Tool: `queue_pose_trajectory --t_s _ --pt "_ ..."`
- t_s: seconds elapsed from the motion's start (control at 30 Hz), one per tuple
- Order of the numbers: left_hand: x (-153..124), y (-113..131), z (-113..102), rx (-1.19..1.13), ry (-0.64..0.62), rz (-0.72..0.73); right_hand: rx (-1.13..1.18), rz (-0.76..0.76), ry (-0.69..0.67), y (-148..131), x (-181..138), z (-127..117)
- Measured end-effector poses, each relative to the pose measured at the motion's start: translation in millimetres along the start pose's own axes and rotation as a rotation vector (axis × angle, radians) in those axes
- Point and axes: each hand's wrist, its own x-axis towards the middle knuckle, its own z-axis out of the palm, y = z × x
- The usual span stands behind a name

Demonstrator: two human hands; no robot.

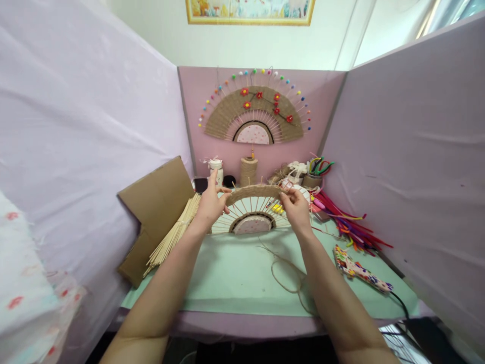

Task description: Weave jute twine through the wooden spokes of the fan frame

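A half-made fan of thin wooden sticks (253, 211) stands upright on the green mat (235, 283), with a band of jute twine woven along its top edge and a pink half-disc at its base. My left hand (209, 206) pinches the left end of the woven band. My right hand (296, 208) pinches the right end, fingers closed on the twine. A loose length of jute twine (286, 273) trails from the fan across the mat between my forearms.
A bundle of wooden sticks (172, 236) and brown cardboard (155, 212) lie at the left. A patterned glue gun (359, 269) lies at the right, beside coloured pipe cleaners (348, 220). A twine spool (249, 170), a small jar (216, 169) and a finished fan (254, 115) are at the back wall.
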Motion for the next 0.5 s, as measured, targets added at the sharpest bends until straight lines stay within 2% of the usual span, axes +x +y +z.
queue_pose_trajectory --t_s 0.13,0.2,0.37,0.43,0.5 --pt "5.8 4.4 1.6 0.076 -0.049 -0.03 -0.011 -0.004 0.003 0.9 0.6 -0.9" --pt "5.4 10.3 0.2 0.182 -0.037 0.01 -0.007 0.006 -0.002 -1.7 -0.2 -1.2" --pt "1.3 39.3 -1.7 0.664 0.102 0.305 0.016 0.031 -0.013 -9.6 -2.7 -0.6" --pt "5.2 50.3 2.6 0.792 0.018 0.4 0.014 0.034 -0.009 -10.2 -2.7 0.0" --pt "13.5 57.6 10.0 0.854 -0.138 0.44 0.011 0.04 -0.006 -8.7 -1.9 0.6"
